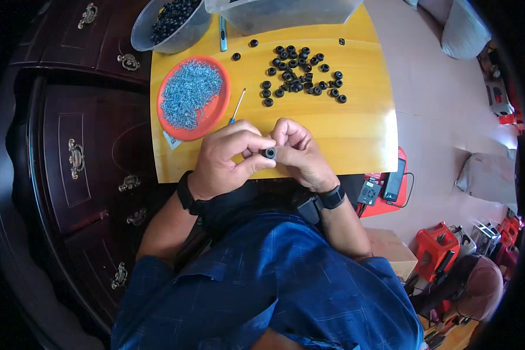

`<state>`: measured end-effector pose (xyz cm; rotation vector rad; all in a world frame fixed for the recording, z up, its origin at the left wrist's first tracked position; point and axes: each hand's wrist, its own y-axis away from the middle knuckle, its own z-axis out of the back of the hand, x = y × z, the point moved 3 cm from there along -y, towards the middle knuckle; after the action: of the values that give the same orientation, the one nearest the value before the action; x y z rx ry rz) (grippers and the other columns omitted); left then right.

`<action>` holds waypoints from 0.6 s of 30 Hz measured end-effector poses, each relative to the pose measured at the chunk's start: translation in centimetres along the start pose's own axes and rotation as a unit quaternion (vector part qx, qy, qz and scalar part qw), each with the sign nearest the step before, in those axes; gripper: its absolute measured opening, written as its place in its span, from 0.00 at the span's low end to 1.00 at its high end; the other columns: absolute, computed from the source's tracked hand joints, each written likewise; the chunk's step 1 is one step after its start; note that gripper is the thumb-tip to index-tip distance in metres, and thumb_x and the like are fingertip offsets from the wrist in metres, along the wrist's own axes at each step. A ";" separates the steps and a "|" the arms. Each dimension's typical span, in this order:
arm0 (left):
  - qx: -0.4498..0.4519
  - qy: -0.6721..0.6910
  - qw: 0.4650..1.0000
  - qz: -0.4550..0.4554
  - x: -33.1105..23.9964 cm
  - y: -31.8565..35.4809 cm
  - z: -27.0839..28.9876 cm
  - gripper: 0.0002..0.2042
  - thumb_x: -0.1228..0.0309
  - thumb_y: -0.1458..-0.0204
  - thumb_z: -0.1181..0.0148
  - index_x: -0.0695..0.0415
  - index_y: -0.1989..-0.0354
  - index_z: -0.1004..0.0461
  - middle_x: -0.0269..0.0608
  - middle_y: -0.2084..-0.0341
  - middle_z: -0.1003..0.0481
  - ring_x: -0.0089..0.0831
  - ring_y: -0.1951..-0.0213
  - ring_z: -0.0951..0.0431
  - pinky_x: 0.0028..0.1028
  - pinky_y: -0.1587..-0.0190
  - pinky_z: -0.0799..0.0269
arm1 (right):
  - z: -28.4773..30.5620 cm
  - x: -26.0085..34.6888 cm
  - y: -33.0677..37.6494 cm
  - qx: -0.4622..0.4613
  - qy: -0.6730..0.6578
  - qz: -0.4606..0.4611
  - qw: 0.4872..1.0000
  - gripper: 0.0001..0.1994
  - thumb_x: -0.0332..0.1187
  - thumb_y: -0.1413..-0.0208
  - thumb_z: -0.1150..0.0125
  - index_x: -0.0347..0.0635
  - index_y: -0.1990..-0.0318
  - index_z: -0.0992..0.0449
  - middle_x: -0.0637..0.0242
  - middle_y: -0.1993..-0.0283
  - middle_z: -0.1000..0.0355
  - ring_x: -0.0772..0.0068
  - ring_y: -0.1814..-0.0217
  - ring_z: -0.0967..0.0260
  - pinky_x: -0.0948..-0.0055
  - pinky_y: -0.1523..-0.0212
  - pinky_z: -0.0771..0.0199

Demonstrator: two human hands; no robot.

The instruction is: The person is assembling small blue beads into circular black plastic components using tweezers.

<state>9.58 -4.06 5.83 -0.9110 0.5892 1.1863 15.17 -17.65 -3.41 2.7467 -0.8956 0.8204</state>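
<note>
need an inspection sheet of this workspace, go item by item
surface: small yellow wooden table, bare along its near edge.
job's things: one small black ring part pinched between both hands; loose pile of black rings mid-table.
clutter: orange plate of small metal bits, blue-handled screwdriver beside it, clear bowl of black parts, clear plastic tub at the far edge.
hands: left hand and right hand closed together on the ring, a black band on each wrist.
cables: black cable by devices on a red stool, right of the table.
surroundings: dark wooden cabinet left, red crates lower right.
</note>
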 end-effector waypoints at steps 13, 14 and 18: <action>0.010 -0.003 0.999 0.039 3.6 -1.9 0.4 0.10 0.80 0.55 0.30 0.59 0.63 0.21 0.37 0.73 0.25 0.24 0.75 0.25 0.23 0.73 0.31 | 0.8 1.8 -2.0 -0.011 0.115 -0.103 0.988 0.11 0.37 0.35 0.41 0.39 0.57 0.24 0.74 0.62 0.26 0.85 0.63 0.34 0.81 0.58 0.33; -0.007 0.022 0.998 0.054 3.9 -1.7 0.1 0.10 0.79 0.55 0.29 0.59 0.64 0.21 0.37 0.74 0.25 0.24 0.75 0.25 0.24 0.73 0.31 | 1.0 1.8 -2.0 -0.012 0.118 -0.115 0.986 0.10 0.37 0.35 0.41 0.38 0.57 0.24 0.73 0.62 0.26 0.85 0.63 0.34 0.81 0.58 0.33; -0.012 0.073 0.995 0.063 3.5 -2.0 -0.3 0.10 0.76 0.56 0.26 0.60 0.65 0.21 0.37 0.74 0.24 0.24 0.75 0.25 0.25 0.72 0.31 | 2.0 1.6 -1.8 0.011 0.089 -0.100 0.991 0.12 0.38 0.36 0.40 0.37 0.56 0.25 0.72 0.61 0.25 0.83 0.63 0.33 0.80 0.58 0.32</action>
<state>12.50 -2.66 3.41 -0.9992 0.7608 1.2490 18.22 -17.61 -4.20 2.6731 -0.5710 1.0196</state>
